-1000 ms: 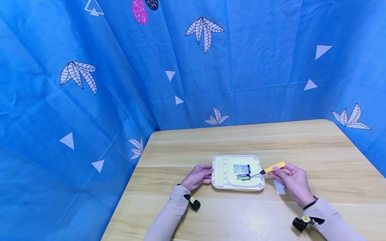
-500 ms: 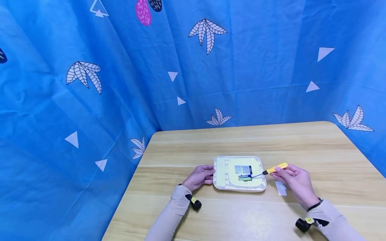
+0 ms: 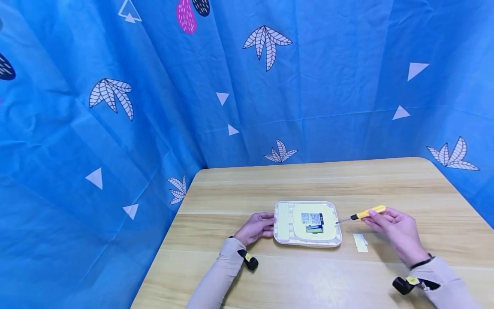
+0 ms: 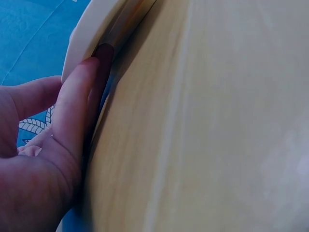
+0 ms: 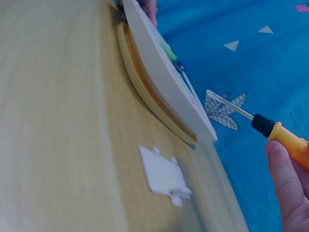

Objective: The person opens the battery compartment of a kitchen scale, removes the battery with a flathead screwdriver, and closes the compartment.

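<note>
Screwdriver (image 3: 364,214) juts from the right hand (image 3: 401,231), pinched by its fingers. The left hand (image 3: 255,228) clamps one end of the white device (image 3: 299,231).

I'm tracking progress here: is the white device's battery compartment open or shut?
Open: batteries show uncovered in the device, and a white tabbed piece lies apart on the table.

Surface: you are facing a pale wood-grain surface (image 3: 239,189) whose far corners are rounding off, and light is reflecting from its near part.
White device: it is lying on the surface before you, its long side running left to right, its wider rim standing out over a narrower base.
White tabbed piece (image 3: 360,243): it is lying flat to your right, near the white device (image 3: 299,224) but not touching it.
</note>
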The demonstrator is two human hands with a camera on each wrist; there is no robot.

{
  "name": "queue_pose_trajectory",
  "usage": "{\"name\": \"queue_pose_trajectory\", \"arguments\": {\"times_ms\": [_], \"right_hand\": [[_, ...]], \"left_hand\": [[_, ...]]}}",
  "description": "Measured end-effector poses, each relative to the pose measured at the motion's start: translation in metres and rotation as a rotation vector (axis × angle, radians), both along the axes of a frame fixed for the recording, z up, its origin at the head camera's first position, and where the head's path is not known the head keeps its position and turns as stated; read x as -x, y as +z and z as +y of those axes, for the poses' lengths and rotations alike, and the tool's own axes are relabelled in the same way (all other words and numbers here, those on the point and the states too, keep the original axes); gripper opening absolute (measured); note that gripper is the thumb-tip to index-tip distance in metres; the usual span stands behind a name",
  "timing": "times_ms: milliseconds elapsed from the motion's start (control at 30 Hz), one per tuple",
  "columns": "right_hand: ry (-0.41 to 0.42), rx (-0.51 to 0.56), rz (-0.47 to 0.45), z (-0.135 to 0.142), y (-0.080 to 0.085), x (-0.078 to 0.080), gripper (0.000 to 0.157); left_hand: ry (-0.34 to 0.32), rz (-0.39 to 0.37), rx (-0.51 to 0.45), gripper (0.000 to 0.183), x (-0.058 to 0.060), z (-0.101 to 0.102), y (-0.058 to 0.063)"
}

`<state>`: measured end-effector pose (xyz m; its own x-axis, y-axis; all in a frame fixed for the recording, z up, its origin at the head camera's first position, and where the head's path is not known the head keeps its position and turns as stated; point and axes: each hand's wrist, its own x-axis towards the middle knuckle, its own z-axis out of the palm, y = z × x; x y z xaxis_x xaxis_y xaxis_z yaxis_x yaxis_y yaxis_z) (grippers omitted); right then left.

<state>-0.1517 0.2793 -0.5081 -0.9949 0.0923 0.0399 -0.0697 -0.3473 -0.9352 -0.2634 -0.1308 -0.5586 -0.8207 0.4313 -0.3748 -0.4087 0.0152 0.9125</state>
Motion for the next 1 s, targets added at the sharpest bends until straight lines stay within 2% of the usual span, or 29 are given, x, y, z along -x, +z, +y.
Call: {"name": "queue_pose_trajectory", "arguments": {"times_ms": [433,667,800,1000], "right_hand": [[-0.029,0.023,0.107,0.036,0.016,0.003,0.023],[-0.075,-0.078,0.09,0.048,0.024,0.004,0.023],[-0.095,-0.23,0.068,0.055,0.026,0.004,0.024],[-0.181,-0.627,0.077,0.063,0.031,0.005,0.015]], "left_hand": [[-0.006,0.003,-0.012,0.045,-0.002,0.0,0.001],[-0.006,0.006,-0.004,0.045,-0.002,0.0,0.002],[-0.004,0.006,-0.002,0.045,-0.003,0.0,0.002],[-0.003,0.003,-0.006,0.046,-0.002,0.0,0.001]]}}
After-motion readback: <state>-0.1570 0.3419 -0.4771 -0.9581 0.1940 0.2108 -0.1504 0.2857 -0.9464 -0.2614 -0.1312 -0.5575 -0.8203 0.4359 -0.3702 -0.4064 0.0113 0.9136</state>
